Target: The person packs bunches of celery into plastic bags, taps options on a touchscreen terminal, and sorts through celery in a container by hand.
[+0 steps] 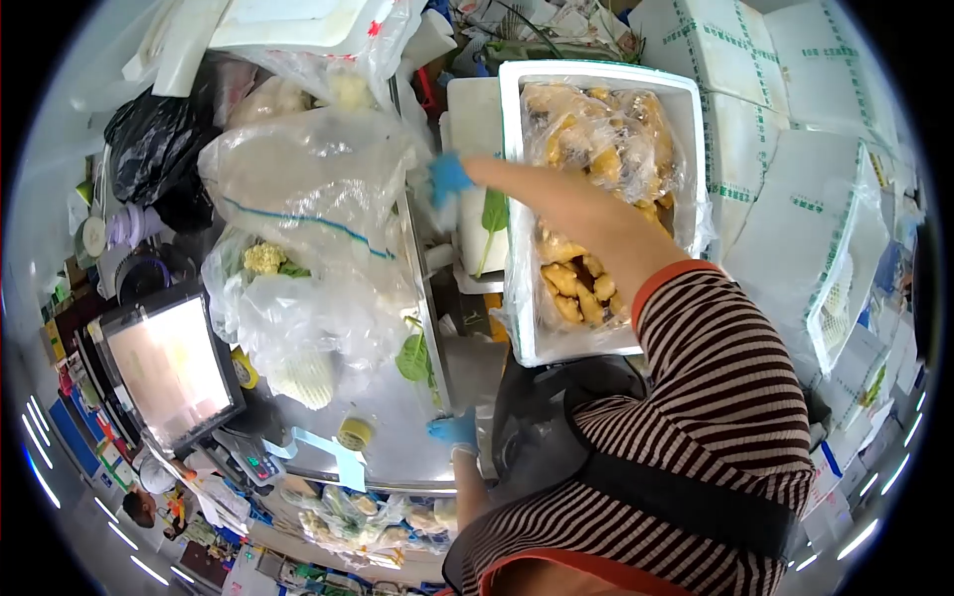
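Note:
My right hand [449,179], in a blue glove, is stretched over the gap between the steel table and the foam box; motion smears its fingers. It is beside a large clear plastic bag [308,169]. My left hand [454,430], also gloved in blue, is at the table's [388,447] near right edge, its fingers spread and nothing seen in them. A green leaf [412,358] lies on the table above it. Under my right forearm stands a white foam box [514,199] holding ginger [576,288], partly covered by clear plastic.
Bagged cauliflower [264,258], a tape roll [355,433] and a lit screen [169,368] are at the left. A leaf [494,211] lies on a white lid [472,129]. White foam boxes [795,228] are stacked at the right. A person [141,509] appears lower left.

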{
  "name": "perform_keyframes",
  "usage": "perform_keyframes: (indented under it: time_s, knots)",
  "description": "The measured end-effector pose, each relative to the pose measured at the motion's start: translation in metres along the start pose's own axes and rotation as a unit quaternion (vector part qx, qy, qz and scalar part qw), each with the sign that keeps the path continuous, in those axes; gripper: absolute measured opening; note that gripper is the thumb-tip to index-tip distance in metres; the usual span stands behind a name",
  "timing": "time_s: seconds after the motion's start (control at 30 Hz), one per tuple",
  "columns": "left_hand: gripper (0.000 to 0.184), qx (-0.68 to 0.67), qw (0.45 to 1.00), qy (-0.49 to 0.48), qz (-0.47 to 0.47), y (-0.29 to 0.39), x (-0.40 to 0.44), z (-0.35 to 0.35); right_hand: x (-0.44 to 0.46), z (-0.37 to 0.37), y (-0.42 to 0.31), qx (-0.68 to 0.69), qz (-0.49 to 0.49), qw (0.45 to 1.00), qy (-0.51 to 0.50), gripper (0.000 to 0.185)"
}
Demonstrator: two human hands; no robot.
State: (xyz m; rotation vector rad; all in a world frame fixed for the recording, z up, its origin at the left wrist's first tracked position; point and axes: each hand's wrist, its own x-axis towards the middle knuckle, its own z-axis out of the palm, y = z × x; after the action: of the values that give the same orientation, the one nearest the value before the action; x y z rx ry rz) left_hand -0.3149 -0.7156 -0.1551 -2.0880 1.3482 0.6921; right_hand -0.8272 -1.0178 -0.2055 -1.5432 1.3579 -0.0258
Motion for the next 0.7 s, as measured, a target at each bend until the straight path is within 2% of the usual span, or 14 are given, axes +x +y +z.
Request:
perform_keyframes:
  time_s: [0.03, 0.13, 0.17, 0.2, 0.23, 0.3, 0.33, 0.4, 0.47, 0.5, 0.6, 0.63, 0.67, 0.7]
  knots:
    - [0.140, -0.029, 0.999, -0.024, -0.005, 0.004, -0.005, -0.008, -0.009, 0.031, -0.005, 0.071, -0.024, 0.991, -0.107, 0.051]
    - [0.126, -0.135, 0.982, -0.130, 0.028, 0.006, -0.007, -0.036, -0.095, 0.094, -0.077, 0.124, -0.086, 0.958, -0.242, 0.047]
    - [0.094, -0.107, 0.983, -0.105, 0.102, 0.006, -0.012, -0.047, -0.119, 0.115, -0.100, 0.137, -0.113, 0.946, -0.272, 0.047]
    - [0.082, -0.177, 0.966, -0.007, 0.186, 0.006, -0.020, -0.052, -0.140, 0.133, -0.125, 0.150, -0.139, 0.931, -0.303, 0.046]
    - [0.070, -0.240, 0.930, 0.092, 0.263, 0.006, -0.032, -0.062, -0.158, 0.156, -0.149, 0.146, -0.186, 0.927, -0.292, 0.047]
    - [0.068, -0.294, 0.891, 0.093, 0.334, 0.042, -0.089, -0.141, -0.201, 0.172, -0.209, 0.128, -0.238, 0.915, -0.299, 0.047]
    - [0.065, -0.469, 0.832, -0.061, 0.288, 0.062, -0.131, -0.184, -0.210, 0.192, -0.229, 0.115, -0.232, 0.913, -0.315, 0.045]
    - [0.066, -0.532, 0.747, -0.248, 0.313, 0.046, -0.127, -0.177, -0.223, 0.221, -0.276, 0.027, -0.293, 0.900, -0.322, 0.041]
    - [0.056, -0.370, 0.814, -0.289, 0.341, 0.041, -0.143, -0.182, -0.234, 0.263, -0.318, 0.075, -0.228, 0.892, -0.383, 0.037]
    - [0.042, -0.285, 0.844, -0.286, 0.354, 0.032, -0.143, -0.176, -0.233, 0.285, -0.334, 0.028, -0.317, 0.870, -0.377, 0.038]
    - [0.023, -0.169, 0.786, -0.022, 0.594, -0.040, -0.125, -0.119, -0.262, 0.321, -0.379, -0.038, -0.333, 0.871, -0.360, 0.035]
    - [0.023, -0.350, 0.808, -0.098, 0.463, -0.068, -0.147, -0.137, -0.273, 0.326, -0.394, -0.077, -0.355, 0.875, -0.319, 0.037]
    - [0.024, -0.512, 0.780, -0.177, 0.314, -0.102, -0.172, -0.156, -0.284, 0.319, -0.417, -0.096, -0.310, 0.883, -0.340, 0.035]
    - [0.027, -0.597, 0.744, -0.121, 0.274, -0.143, -0.178, -0.153, -0.288, 0.330, -0.422, 0.058, -0.213, 0.895, -0.388, 0.034]
